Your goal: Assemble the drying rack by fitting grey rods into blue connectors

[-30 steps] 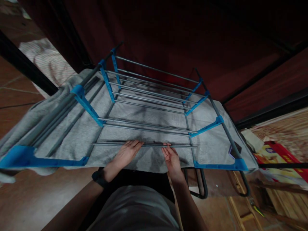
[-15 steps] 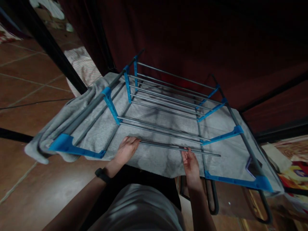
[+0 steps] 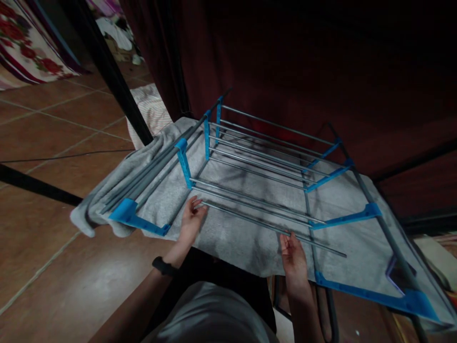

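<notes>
A thin grey metal rod lies slantwise across both my hands, its right end lower in view and nearer me. My left hand pinches it close to the left end, near a blue plastic bracket. Further right, my right hand holds the rod between thumb and fingertips, with a length sticking out past it. Around them stands a rack frame of grey tubes and blue brackets. Several similar rods span it from side to side.
A grey blanket covers the surface under the rack. A dark-faced object with a pale edge lies at the right by the tube. Black posts stand at the left, and a dark red curtain hangs behind. Tiled floor shows at left.
My view has shifted, so the rack appears lower and further right. The rod's right end has swung towards me, and my left hand has come closer to the left blue bracket.
</notes>
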`<state>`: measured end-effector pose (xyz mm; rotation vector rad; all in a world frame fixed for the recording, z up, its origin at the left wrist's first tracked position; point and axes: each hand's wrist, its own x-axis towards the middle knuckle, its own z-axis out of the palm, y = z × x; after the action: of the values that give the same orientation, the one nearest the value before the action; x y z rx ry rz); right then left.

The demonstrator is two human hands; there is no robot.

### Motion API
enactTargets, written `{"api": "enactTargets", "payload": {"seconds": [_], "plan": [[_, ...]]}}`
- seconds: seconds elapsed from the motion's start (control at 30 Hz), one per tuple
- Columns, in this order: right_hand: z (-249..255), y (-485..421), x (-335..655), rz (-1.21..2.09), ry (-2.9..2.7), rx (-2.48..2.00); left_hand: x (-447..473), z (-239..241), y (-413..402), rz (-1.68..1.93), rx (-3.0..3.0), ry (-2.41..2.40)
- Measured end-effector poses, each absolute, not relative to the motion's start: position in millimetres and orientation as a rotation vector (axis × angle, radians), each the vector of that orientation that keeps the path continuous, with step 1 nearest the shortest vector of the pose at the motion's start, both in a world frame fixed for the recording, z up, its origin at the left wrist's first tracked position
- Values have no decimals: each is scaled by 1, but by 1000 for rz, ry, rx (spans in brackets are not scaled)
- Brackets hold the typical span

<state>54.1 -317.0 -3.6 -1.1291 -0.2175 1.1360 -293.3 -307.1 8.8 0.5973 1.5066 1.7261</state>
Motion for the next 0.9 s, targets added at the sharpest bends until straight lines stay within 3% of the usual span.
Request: {"api": "enactTargets", "payload": {"seconds": [0.17, 0.9], "plan": [[-8, -318, 54, 1168, -215, -1131, -292, 14, -309, 1742, 150, 1164], [-11, -324, 35, 1417, -291, -1112, -281, 33, -319, 1596, 177, 1011]]}}
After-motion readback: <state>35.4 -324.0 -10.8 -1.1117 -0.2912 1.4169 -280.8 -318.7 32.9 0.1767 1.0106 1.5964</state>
